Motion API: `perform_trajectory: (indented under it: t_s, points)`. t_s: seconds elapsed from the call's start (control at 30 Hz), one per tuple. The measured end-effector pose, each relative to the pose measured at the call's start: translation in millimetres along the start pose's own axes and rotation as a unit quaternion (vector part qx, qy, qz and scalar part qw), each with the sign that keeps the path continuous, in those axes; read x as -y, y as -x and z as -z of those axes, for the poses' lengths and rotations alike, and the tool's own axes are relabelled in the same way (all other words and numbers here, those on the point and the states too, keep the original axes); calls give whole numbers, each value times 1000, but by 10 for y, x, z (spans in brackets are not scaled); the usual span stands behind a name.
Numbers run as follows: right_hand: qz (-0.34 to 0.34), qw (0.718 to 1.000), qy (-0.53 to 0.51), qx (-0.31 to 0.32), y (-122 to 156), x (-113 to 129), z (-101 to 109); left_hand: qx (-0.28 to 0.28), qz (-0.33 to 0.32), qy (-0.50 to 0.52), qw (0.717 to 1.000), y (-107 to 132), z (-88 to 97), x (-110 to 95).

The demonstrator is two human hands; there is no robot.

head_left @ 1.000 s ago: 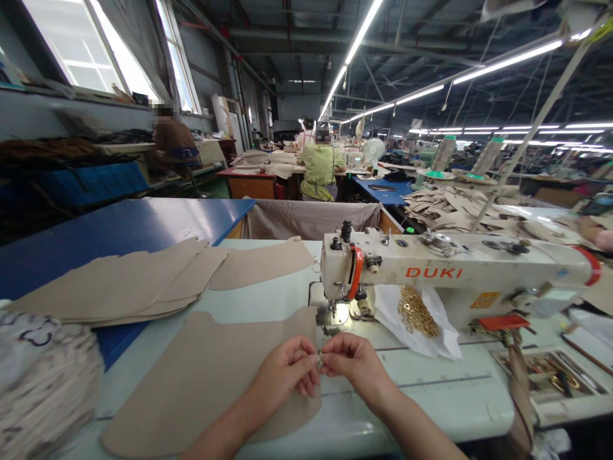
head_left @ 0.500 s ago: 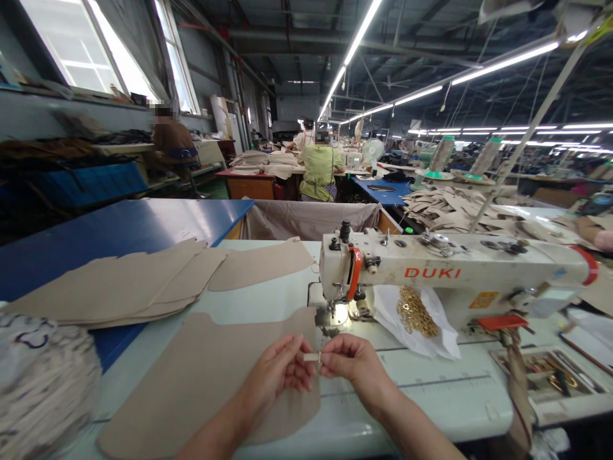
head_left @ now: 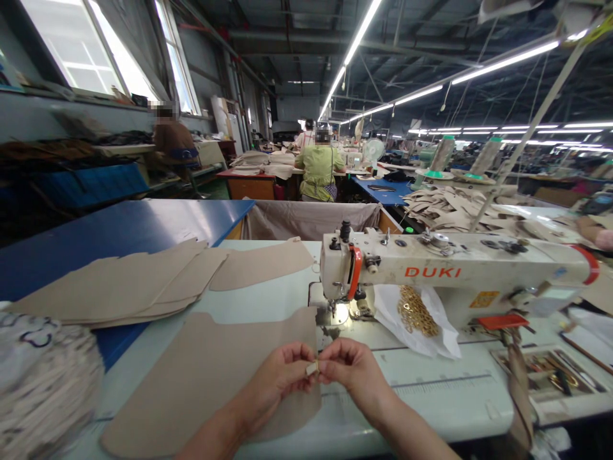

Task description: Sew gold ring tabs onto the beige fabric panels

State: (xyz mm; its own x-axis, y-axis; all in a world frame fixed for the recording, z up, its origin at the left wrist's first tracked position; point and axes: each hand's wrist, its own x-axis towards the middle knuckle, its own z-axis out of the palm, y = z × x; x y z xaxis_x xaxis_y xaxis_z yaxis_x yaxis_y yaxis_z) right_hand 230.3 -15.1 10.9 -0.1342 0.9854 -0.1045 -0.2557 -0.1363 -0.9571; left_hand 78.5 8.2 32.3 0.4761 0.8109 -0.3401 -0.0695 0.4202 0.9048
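Note:
My left hand (head_left: pixel 278 377) pinches a short pale strip (head_left: pixel 311 368), folded small between thumb and fingers. Against it, fingertips closed, my right hand (head_left: pixel 353 369) grips a tiny gold ring (head_left: pixel 317 365) at the strip's end; most of the ring is hidden. Below both hands a large beige cut panel (head_left: pixel 205 377) lies flat on the pale machine table (head_left: pixel 359 415). Just beyond them stands a sewing machine (head_left: pixel 445 262), its needle area lit. Gold rings (head_left: pixel 417 313) are heaped on a white plastic bag (head_left: pixel 447 338) under the machine arm.
Stacked beige panels (head_left: pixel 119 287) lie at the left, partly over a blue table (head_left: pixel 158 220). A bundle of pale strips (head_left: pixel 52 390) sits front left. At right are a tool tray (head_left: pixel 541 399) and a red lever (head_left: pixel 502 321). Several people sit farther back.
The strip stuck out straight between my hands before; now it is folded over shorter at the ring. My left hand's fingers have closed in, nearer the right hand.

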Motion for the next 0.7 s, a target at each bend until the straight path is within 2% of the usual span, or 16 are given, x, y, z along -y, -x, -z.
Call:
perform_trajectory:
  t_s: [0.17,0.27,0.33,0.47,0.7]
  points:
    - [70,995,70,-20,135,1,-60,-38,-59,-142,987,-9,35,16]
    - [125,979,158,-27,214,3,-71,-62,-110,-215,969,11,33,33]
    - [146,970,193,-23,242,9,-64,-78,-122,-245,959,40,16,36]
    - [169,962,212,-18,252,41,-42,-82,-137,-250,955,87,-8,41]
    - [206,959,192,-40,241,72,-21,-71,-144,-203,966,73,6,44]
